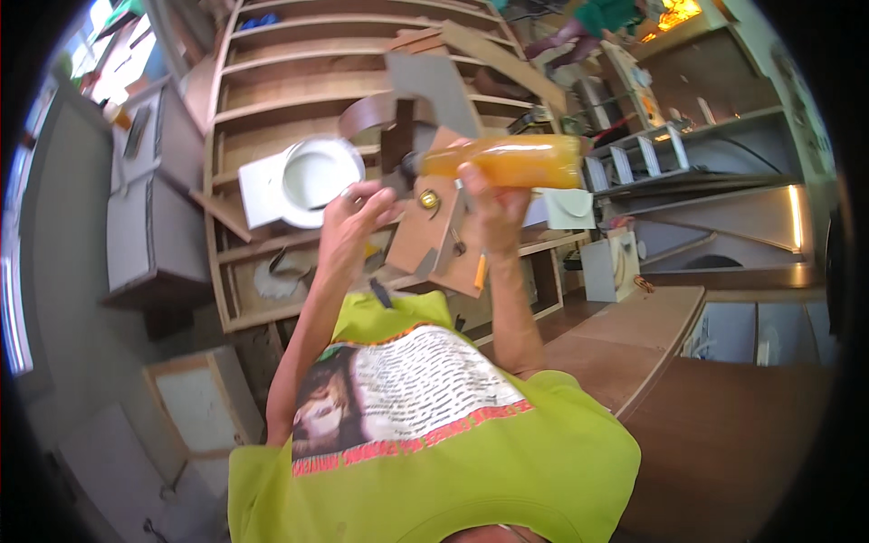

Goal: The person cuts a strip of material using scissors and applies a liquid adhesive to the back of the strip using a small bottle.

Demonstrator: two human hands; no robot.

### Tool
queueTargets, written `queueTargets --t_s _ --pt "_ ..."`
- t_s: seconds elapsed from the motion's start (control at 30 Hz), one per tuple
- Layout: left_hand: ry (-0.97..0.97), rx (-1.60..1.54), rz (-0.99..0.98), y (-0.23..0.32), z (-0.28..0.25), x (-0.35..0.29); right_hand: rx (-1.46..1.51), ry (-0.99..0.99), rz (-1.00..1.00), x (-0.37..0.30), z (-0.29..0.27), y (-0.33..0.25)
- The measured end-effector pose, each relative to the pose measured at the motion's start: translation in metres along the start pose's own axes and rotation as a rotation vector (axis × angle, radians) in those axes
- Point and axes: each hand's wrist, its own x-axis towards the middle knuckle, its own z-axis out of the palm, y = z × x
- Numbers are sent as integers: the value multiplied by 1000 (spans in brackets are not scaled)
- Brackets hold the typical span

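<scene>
A clear bottle of orange-yellow liquid (525, 161) lies nearly level in the air, its dark narrow end toward the left. My right hand (496, 204) is closed around its underside, the thumb up along the near face. To the left, my left hand (358, 213) is apart from the bottle, its fingers curled and pressed together. A small pale spot shows at its fingertips; I cannot tell what it is. Just beyond that hand stands a round white tub (317, 172) beside a flat white square piece (261, 190). A yellow tape measure (428, 199) lies on brown boards (418, 237) between my hands.
Beneath these things lies a large wooden frame with slats (299, 107). An orange-handled tool (481, 271) rests on the boards near me. Grey cabinets (149, 222) stand left, brown panels (625, 339) right. Another person (588, 27) is at the far right.
</scene>
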Motion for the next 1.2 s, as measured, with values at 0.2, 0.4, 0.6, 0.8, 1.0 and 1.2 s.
queueTargets --t_s 0.2,0.4,0.6,0.8,1.0,1.2 --pt "0 137 86 14 -1 -4 -335 -208 -175 -7 10 -16" --pt "-52 216 78 11 -5 -3 -466 -200 -210 2 21 -17" --pt "-5 145 87 8 -6 3 -497 -265 -229 -6 13 -19" --pt "-32 125 57 9 -6 0 -566 -235 -223 4 13 -19" --pt "3 86 83 1 -9 8 -454 -266 -98 -20 9 -24" --pt "14 46 8 3 -7 5 -492 -219 -132 -11 11 -22"
